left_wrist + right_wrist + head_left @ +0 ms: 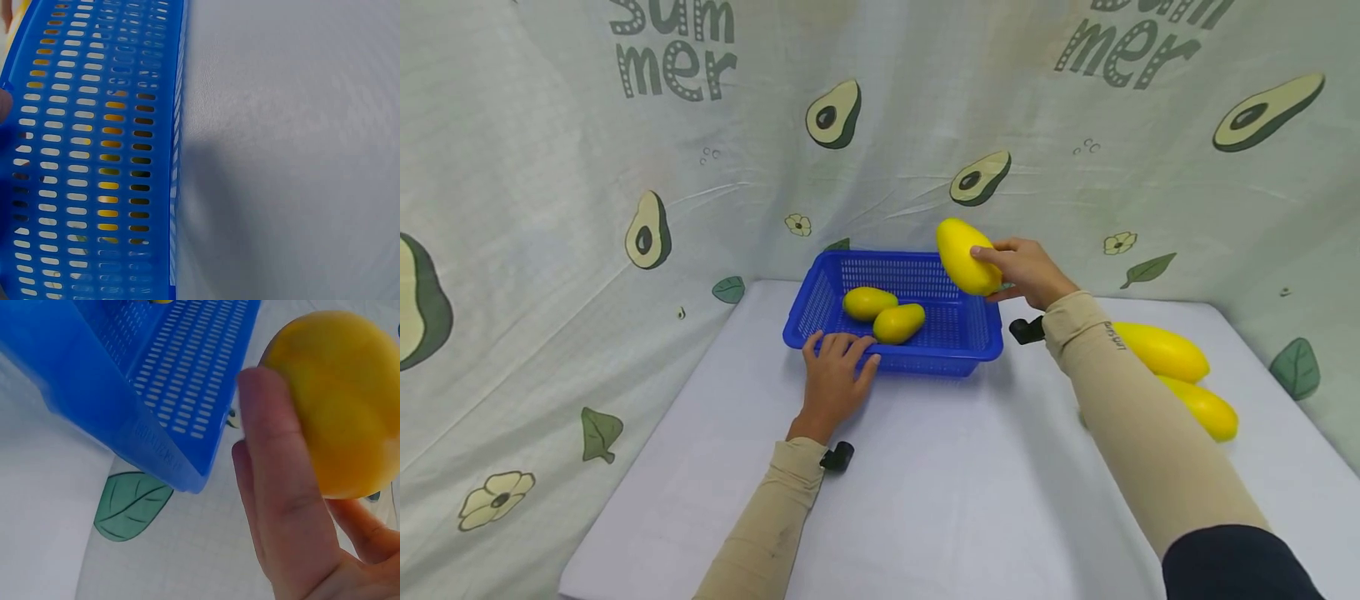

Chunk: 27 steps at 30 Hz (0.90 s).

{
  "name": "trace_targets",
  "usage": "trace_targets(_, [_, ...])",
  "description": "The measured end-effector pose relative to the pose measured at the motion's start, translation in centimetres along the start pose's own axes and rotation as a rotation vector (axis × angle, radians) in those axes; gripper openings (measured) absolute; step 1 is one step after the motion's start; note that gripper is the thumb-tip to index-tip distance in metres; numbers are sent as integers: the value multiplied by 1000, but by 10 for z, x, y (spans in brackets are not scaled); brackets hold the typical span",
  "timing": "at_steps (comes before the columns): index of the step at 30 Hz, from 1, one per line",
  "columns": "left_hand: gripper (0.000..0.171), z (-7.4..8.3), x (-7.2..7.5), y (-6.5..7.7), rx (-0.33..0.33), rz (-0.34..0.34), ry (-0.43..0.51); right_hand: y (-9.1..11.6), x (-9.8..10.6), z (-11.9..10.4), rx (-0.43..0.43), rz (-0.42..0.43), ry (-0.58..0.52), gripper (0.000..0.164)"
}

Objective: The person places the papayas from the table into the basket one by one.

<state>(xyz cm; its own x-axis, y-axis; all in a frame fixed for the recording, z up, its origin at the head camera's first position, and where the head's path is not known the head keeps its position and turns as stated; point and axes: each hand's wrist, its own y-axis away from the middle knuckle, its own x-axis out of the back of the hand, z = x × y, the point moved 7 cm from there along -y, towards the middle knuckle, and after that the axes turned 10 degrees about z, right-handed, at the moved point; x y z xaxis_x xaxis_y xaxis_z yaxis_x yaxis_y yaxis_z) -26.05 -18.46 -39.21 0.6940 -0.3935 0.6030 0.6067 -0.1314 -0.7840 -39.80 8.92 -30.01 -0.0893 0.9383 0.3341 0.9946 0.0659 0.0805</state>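
My right hand (1032,271) grips a yellow mango (962,255) above the right back corner of a blue plastic basket (917,363). The right wrist view shows the held mango (350,406) close up, with fingers (281,481) along one side and the basket's corner beside it. Two smaller-looking yellow-green mangoes, one left (869,303) and one right (899,323), lie together inside the basket. My left hand (837,379) rests at the basket's near rim, fingers over the edge. In the left wrist view, yellow shows through slots in the basket wall (87,150).
To the right on the white-covered table (925,492) lie more yellow mangoes (1172,354), partly hidden behind my right forearm. A cloth (895,192) printed with avocados and leaves hangs right behind the table and along its sides.
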Motion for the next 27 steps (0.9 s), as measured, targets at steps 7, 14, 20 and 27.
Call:
trace_targets(7, [33,-1,-1,1,1,0,8,2,1,-4,21,34,-49,63])
trace_targets(14, [32,1,1,0,1,5,4,7,8,-5,95,48,0,58])
trace_targets(20, [31,3,3,-1,8,5,11,16,20,-2,137,41,42,55])
trace_targets(27, [31,2,3,-2,14,0,16,25,37,9,135,30,93,60])
